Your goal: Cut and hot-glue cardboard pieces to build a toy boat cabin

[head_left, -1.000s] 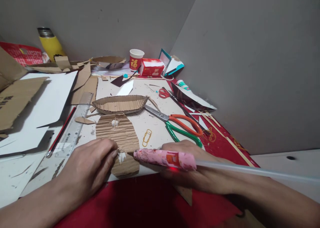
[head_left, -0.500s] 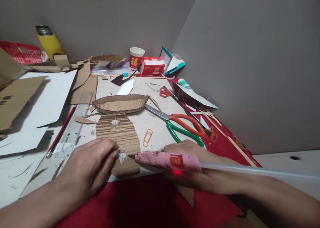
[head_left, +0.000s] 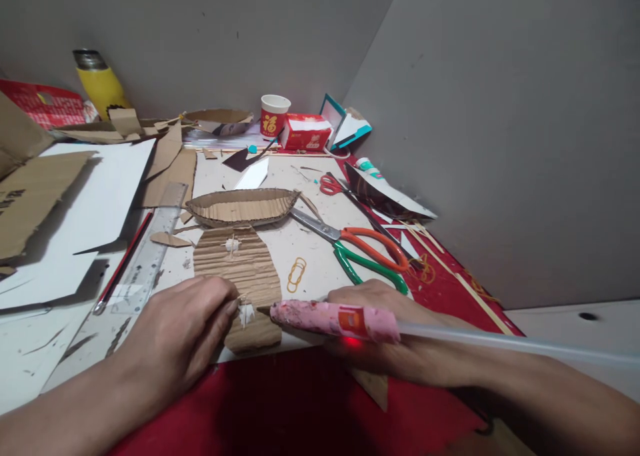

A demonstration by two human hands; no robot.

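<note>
A pink hot glue gun (head_left: 320, 319) with a clear glue stick in its back end is gripped in my right hand (head_left: 375, 356). Its nozzle points left over the near part of a corrugated cardboard piece (head_left: 237, 269). My left hand (head_left: 193, 323) rests at that piece's left edge, thumb and fingertips pinched together. What the pinch holds, if anything, is too small to make out. Close to the fingertips is a white patch (head_left: 246, 316) with a thin sliver on it; a second white patch (head_left: 232, 245) lies farther up the cardboard.
Beyond the cardboard lies a boat-shaped cardboard tray (head_left: 243, 208). Large scissors (head_left: 350, 243) and rubber bands (head_left: 297, 275) are to the right; a ruler (head_left: 150, 256) and pencil (head_left: 123, 263) to the left. A paper cup (head_left: 275, 116), tissue pack (head_left: 306, 133) and yellow bottle (head_left: 103, 86) stand behind.
Almost nothing differs. Both hands and the glue gun hold nearly the same place, and the view has shifted very slightly.
</note>
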